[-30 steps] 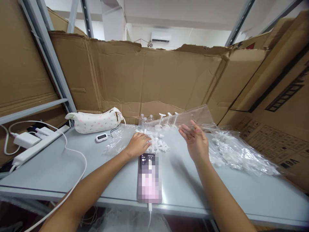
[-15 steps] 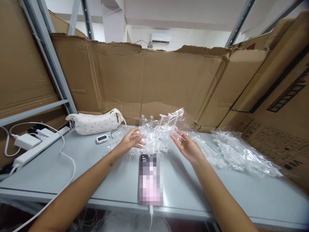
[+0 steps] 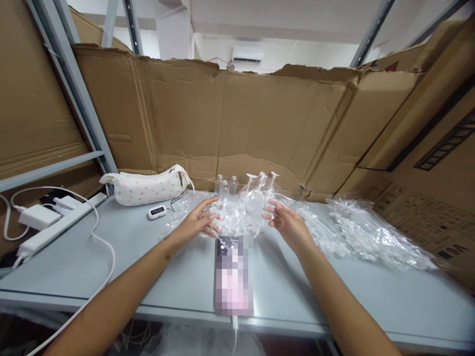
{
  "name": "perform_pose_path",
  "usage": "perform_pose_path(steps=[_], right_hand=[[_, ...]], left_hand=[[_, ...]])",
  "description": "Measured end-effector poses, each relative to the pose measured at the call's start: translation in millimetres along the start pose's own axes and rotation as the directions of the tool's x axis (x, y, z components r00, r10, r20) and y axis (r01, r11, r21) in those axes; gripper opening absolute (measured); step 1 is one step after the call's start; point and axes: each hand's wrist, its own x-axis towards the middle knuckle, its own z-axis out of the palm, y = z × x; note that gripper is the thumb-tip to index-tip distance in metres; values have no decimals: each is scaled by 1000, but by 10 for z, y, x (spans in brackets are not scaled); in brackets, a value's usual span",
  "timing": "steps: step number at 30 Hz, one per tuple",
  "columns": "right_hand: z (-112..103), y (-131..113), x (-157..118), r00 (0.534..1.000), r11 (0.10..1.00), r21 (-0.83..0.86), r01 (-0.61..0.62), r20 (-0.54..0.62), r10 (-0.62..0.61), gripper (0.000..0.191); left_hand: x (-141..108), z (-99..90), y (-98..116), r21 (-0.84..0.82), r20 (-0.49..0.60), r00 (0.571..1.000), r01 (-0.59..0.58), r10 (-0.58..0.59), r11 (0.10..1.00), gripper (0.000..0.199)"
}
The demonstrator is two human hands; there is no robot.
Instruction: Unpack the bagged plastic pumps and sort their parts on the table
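Note:
A crinkled clear plastic bag lies at the middle of the table, between my two hands. My left hand is at its left side with the fingers spread, and my right hand is at its right side, fingers also apart. Neither hand is closed on anything. Small clear bottles stand behind the bag's left part. Two white T-shaped pump tops rise behind its right part. A phone with a blurred screen lies in front, a white cable plugged into its near end.
Filled clear bags lie on the grey table at the right. A white floral pouch, a small white device and a power strip with cables are at the left. Cardboard walls the back.
The raised plastic of the middle bag has sunk, and the bottles and both pump tops show more clearly. My right hand's fingers have spread slightly; my left hand has barely moved.

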Motion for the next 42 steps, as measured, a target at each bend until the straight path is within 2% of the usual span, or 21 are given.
perform_pose_path(steps=[2,5,7,10,13,15,17,20,22,24,26,30,36,39,42], right_hand=[[-22,3,11,1000,1000,-6,22,-13,-22,24],[-66,10,33,999,999,-13,44,-21,-45,28],[-89,8,44,999,999,-14,50,-14,-50,32],[-85,-6,36,997,999,-10,50,51,-50,45],[-31,-12,-15,986,999,-23,42,161,-37,68],[15,-1,-65,967,995,-46,88,245,-74,85],[54,22,-116,927,980,-99,172,353,-127,94],[96,62,-180,846,918,-260,301,516,-131,84],[120,85,-208,811,854,-365,370,576,-106,74],[143,102,-222,810,799,-437,413,578,-102,68],[161,114,-221,832,768,-479,426,540,-125,60],[166,140,-189,860,807,-440,395,485,-156,46],[133,166,-167,864,886,-345,309,492,-109,47],[137,150,-187,846,902,-323,286,528,-79,51],[148,132,-213,790,897,-336,288,613,-24,55]], left_hand=[[9,-10,-19,-8,5,1000,-15,15,1000,54],[3,-23,-33,4,43,998,-36,36,999,31],[-10,-26,-33,7,85,995,-56,55,998,25],[-28,-24,-30,-17,98,990,-104,105,994,33],[-40,-16,-29,-42,84,983,-160,163,986,41],[-48,3,-25,-36,86,978,-189,192,981,47],[-58,35,-16,-7,85,976,-199,199,980,51],[-68,91,-6,68,61,983,-175,171,982,49],[-70,117,-7,122,42,989,-145,140,982,47],[-68,130,-12,170,31,993,-119,115,978,47],[-66,136,-13,212,15,994,-107,106,971,47],[-62,154,-1,269,-43,994,-82,97,960,44],[-23,128,-52,208,-126,987,-72,99,975,34],[-16,97,-90,129,-115,983,-130,145,983,44],[-28,79,-96,77,-67,976,-202,207,976,60]])
